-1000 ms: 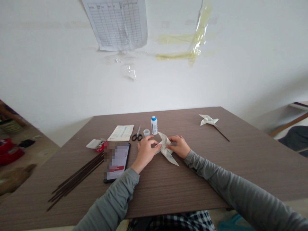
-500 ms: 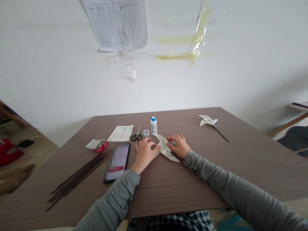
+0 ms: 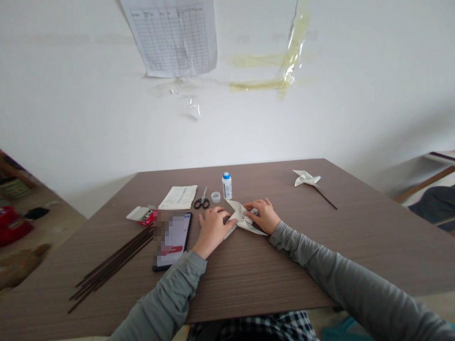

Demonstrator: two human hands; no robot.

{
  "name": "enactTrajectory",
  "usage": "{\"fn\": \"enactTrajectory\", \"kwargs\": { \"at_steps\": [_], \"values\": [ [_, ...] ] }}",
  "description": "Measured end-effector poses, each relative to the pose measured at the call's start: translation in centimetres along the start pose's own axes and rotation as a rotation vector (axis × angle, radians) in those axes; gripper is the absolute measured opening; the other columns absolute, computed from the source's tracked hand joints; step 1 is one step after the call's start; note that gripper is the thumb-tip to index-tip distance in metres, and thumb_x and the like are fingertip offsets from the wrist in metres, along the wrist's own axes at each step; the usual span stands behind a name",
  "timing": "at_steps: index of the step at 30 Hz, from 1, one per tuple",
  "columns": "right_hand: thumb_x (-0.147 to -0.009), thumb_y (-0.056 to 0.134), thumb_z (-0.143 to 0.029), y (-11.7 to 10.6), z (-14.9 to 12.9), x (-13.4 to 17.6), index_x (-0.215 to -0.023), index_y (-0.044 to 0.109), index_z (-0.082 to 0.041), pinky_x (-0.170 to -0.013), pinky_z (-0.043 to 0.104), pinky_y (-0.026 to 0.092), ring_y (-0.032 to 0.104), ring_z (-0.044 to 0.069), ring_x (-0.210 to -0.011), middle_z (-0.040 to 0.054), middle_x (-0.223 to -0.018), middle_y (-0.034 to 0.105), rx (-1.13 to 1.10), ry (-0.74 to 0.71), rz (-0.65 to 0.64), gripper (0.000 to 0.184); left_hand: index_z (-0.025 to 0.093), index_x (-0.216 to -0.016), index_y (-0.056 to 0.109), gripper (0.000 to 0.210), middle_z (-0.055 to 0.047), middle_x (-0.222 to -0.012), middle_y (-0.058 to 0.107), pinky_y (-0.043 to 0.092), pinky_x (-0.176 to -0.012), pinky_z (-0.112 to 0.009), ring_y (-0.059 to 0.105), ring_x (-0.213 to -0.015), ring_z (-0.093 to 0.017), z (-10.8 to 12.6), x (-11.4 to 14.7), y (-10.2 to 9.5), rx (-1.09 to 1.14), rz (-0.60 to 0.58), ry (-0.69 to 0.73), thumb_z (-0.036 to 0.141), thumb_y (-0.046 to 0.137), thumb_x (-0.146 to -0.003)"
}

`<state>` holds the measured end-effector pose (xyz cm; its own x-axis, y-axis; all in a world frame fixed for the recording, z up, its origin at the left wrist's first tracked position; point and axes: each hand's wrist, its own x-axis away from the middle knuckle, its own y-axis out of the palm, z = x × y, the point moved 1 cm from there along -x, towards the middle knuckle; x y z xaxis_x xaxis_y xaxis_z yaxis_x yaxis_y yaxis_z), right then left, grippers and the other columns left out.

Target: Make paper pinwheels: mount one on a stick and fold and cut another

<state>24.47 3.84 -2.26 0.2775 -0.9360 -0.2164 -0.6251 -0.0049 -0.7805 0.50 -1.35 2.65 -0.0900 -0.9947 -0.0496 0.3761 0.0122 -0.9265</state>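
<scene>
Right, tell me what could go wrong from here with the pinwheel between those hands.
The paper pinwheel looks thin, and the left hand and right hand are both on it; a firm press might crease or tear a blade.
The upright white bottle stands just beyond it and could be knocked over.
The left sleeve is close to the phone and might nudge it.
</scene>
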Motion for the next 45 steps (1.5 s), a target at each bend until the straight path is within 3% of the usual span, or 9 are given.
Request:
{"fn": "enactTrajectory", "kwargs": {
  "at_steps": [6,12,16,21,28,34,39,45],
  "values": [
    [-0.118,0.081,-0.030,-0.4,1.0,0.4,-0.143,0.097,-0.032,-0.154,0.079,0.043,0.088,0.040,-0.151,0.0120,-0.146,0.099,0.013,-0.052,0.104,0.029,0.024,-0.168,0.088,0.054,-0.025,-0.178,0.081,0.051,-0.148,-0.083,0.069,-0.175,-0.053,-0.7,0.7,0.3,-0.045,-0.043,0.102,0.046,0.090,-0.118],
    [-0.119,0.073,-0.032,-1.7,3.6,1.1,-0.156,0.093,-0.027,-0.141,0.065,0.065,0.086,0.042,-0.154,0.0168,-0.156,0.095,0.064,-0.126,0.154,0.043,0.026,-0.180,0.079,0.075,-0.026,-0.190,0.072,0.044,-0.154,-0.085,0.062,-0.183,-0.055,-2.3,2.5,1.0,-0.094,-0.017,0.142,0.048,0.097,-0.110],
    [-0.118,0.076,-0.038,-2.1,5.1,1.9,-0.173,0.085,-0.025,-0.146,0.070,0.061,0.079,0.044,-0.167,0.0191,-0.175,0.086,0.191,-0.041,0.058,0.057,0.025,-0.181,0.076,0.070,-0.025,-0.189,0.074,0.050,-0.152,-0.081,0.067,-0.180,-0.052,-3.9,3.1,1.9,-0.090,0.026,0.213,0.046,0.089,-0.116],
    [-0.122,0.074,-0.042,-2.3,5.7,2.4,-0.178,0.082,-0.025,-0.155,0.074,0.049,0.066,0.046,-0.184,0.0197,-0.195,0.070,0.303,0.018,-0.071,0.059,0.022,-0.177,0.079,0.064,-0.026,-0.189,0.074,0.051,-0.153,-0.079,0.068,-0.180,-0.052,-4.6,3.3,2.6,-0.116,0.055,0.217,0.044,0.087,-0.118],
    [-0.122,0.074,-0.043,-2.9,5.6,2.1,-0.181,0.080,-0.024,-0.155,0.073,0.050,0.065,0.046,-0.184,0.0203,-0.197,0.069,0.306,0.009,-0.117,0.062,0.022,-0.172,0.082,0.057,-0.027,-0.189,0.074,0.052,-0.152,-0.079,0.068,-0.180,-0.051,-4.3,3.4,2.2,-0.122,0.039,0.239,0.044,0.085,-0.119],
    [-0.122,0.075,-0.042,-2.8,5.4,2.2,-0.177,0.083,-0.026,-0.154,0.074,0.052,0.068,0.046,-0.181,0.0199,-0.194,0.071,0.298,0.003,-0.100,0.059,0.021,-0.177,0.079,0.064,-0.027,-0.192,0.072,0.050,-0.154,-0.077,0.066,-0.183,-0.051,-4.3,3.3,1.7,-0.077,0.008,0.212,0.042,0.086,-0.117],
    [-0.122,0.077,-0.042,-2.9,5.1,2.2,-0.178,0.083,-0.025,-0.154,0.073,0.050,0.067,0.046,-0.182,0.0205,-0.195,0.070,0.302,0.020,-0.107,0.059,0.021,-0.177,0.080,0.065,-0.025,-0.187,0.077,0.056,-0.152,-0.072,0.073,-0.177,-0.048,-5.0,3.7,0.5,0.001,-0.014,0.240,0.040,0.084,-0.115],
    [-0.123,0.077,-0.046,-3.1,5.1,2.2,-0.178,0.083,-0.027,-0.154,0.069,0.051,0.066,0.044,-0.182,0.0183,-0.196,0.070,0.305,0.024,-0.121,0.058,0.025,-0.160,0.091,0.050,-0.018,-0.169,0.090,0.066,-0.143,-0.058,0.085,-0.160,-0.041,-8.6,4.7,-3.0,0.106,0.122,0.234,0.045,0.076,-0.117]
  ]
}}
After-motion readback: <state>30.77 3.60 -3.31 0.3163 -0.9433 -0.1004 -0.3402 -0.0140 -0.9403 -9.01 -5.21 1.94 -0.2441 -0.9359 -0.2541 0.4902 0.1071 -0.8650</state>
